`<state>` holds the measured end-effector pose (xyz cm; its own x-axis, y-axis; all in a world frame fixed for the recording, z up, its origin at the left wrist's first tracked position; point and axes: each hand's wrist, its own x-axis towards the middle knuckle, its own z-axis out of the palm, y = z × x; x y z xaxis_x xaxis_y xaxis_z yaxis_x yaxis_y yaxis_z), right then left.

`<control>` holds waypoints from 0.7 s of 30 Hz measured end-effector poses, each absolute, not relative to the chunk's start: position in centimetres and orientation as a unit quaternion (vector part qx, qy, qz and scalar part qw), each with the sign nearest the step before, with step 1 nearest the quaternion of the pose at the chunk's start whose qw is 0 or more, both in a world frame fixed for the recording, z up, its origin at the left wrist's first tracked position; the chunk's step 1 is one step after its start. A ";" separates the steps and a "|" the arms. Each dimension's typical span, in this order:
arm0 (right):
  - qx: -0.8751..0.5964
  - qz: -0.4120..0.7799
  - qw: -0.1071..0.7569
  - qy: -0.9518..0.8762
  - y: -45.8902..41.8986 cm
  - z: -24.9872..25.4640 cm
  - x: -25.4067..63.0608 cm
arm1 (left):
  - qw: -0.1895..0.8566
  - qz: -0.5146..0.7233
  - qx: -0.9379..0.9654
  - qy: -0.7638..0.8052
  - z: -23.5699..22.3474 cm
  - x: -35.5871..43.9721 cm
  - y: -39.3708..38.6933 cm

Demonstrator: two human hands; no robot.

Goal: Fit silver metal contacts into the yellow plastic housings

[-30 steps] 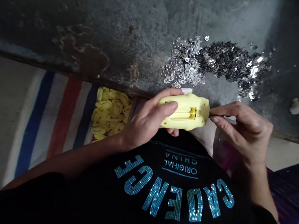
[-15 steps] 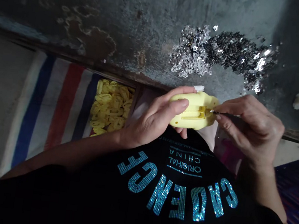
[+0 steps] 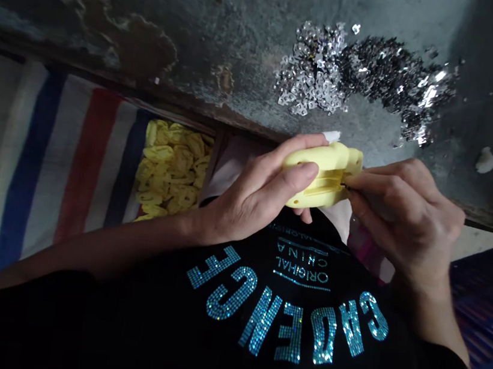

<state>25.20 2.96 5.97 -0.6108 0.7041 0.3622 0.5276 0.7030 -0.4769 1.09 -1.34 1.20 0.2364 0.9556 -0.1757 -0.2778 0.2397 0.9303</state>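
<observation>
1. Yellow casing (image 3: 341,154) is held between the two hands, in front of the near edge of the bench (image 3: 252,4), its recess (image 3: 324,187) facing up toward the camera. Well apart from it, at far left, lies a striped sheet (image 3: 82,169).
2. Next come many loose yellow pieces (image 3: 171,165), heaped beside the sheet.
3. The left hand (image 3: 250,203) grips the casing's left part, thumb over the top face and other fingers around the far side and underneath; a white wrap (image 3: 331,136) covers one fingertip. The grip has hardly changed, while the casing looks more tilted than a moment ago.
4. The right hand (image 3: 411,206) pinches a small dark bit (image 3: 345,186), mostly hidden by its fingers. It was just off the casing's right end; now it is at the recess's right end. The work appears to have gone from approach to placing or fitting there; whether the bit is seated, I cannot tell.
5. Beyond the hands, small shiny metal pieces (image 3: 317,82) lie spread on the bench, with a white lump (image 3: 487,160) farther right.
</observation>
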 end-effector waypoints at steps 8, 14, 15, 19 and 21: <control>-0.341 0.109 0.204 -0.911 2.7 6.3 24.8 | 0.653 0.462 0.428 0.420 1.6 1.3 -1.2; -0.355 0.109 0.194 -0.908 2.4 6.4 24.4 | 0.658 0.472 0.407 0.424 1.2 1.4 -1.1; -0.361 0.112 0.197 -0.905 2.4 6.4 24.3 | 0.659 0.473 0.404 0.423 1.1 1.4 -1.1; -0.370 0.111 0.238 -0.891 2.1 6.1 24.3 | 0.663 0.473 0.397 0.425 0.9 1.3 -1.0; -0.371 0.100 0.255 -0.888 2.0 6.0 24.4 | 0.665 0.476 0.393 0.422 0.8 1.3 -1.0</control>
